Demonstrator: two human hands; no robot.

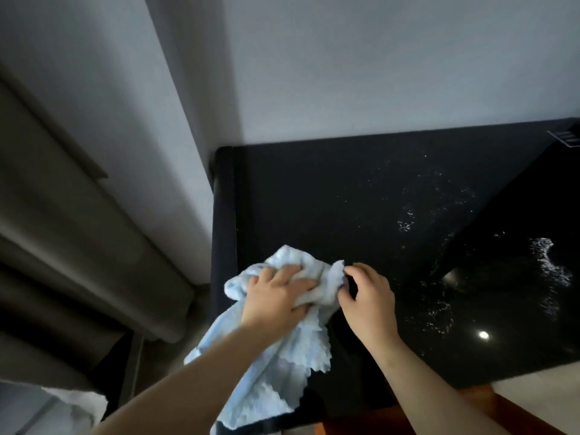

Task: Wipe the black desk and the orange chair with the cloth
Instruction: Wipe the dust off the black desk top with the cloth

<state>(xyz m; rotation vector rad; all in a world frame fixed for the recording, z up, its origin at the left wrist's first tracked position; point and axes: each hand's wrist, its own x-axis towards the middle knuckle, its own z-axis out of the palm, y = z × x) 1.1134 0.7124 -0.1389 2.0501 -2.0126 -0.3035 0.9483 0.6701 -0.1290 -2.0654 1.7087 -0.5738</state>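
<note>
Cloth (282, 356): pale blue, fluffy pile, ragged wavy edge, heavily crumpled. Its upper part is bunched on the near left corner of the black table (314, 199). The rest trails down over the table's front edge and hangs loose below it.

Left hand (276, 296): lies on top of the bunched part, fingers curled into the folds, gripping a wad and pressing it to the tabletop.

Right hand (368, 299): just beside the left, fingers bent, thumb and forefinger pinching the cloth's right-hand edge where a small peak of fabric stands up. The heel of the hand sits over bare tabletop.

Table surface: glossy and dark. Scattered water droplets (549, 262) and smeared wet patches lie across its right half, well apart from the cloth. A round light reflection (483, 335) shows near the front right.

Orange chair (502, 409): only a strip shows below the table's front edge, at the lower right.

Grey curtain (62, 215) hangs to the left of the table; pale wall (376, 58) behind.
</note>
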